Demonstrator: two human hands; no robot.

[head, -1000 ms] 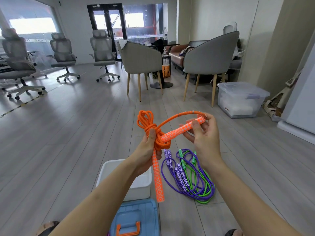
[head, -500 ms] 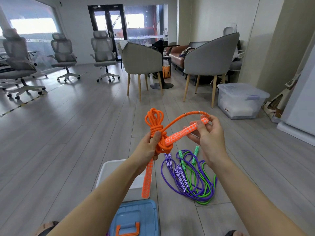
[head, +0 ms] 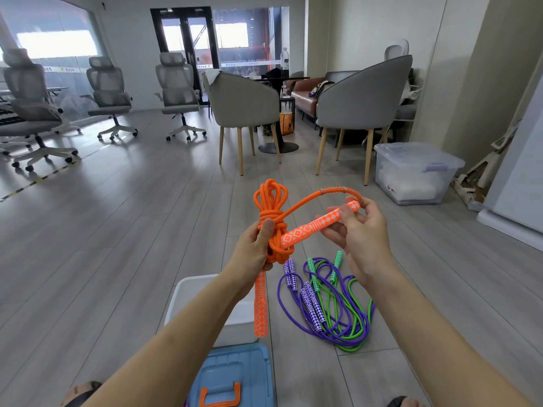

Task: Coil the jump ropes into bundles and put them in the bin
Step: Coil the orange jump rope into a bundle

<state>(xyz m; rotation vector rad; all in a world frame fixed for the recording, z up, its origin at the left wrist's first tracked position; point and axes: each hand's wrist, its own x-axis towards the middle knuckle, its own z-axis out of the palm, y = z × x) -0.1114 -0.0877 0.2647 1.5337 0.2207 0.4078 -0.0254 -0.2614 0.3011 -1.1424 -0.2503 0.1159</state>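
My left hand (head: 255, 250) grips the coiled orange jump rope (head: 270, 201) at its wrapped middle, loops sticking up above the thumb. One orange handle (head: 260, 306) hangs down below that hand. My right hand (head: 360, 233) pinches the other orange handle (head: 318, 224), whose near end pokes into the bundle. A short arc of rope runs from that handle's far end back to the coil. On the floor below lie a purple rope (head: 293, 306) and a green rope (head: 352, 327), loose and tangled together. The white bin (head: 188, 292) stands under my left forearm.
A blue lid (head: 235, 374) with an orange handle lies at the bottom edge, near the bin. Two grey armchairs (head: 364, 101) stand ahead. A clear lidded storage box (head: 414, 171) sits at the right, office chairs at the far left.
Both hands have risen a little with the orange bundle. The hanging handle has swung left and back toward vertical. The right hand still holds the other handle against the coil.
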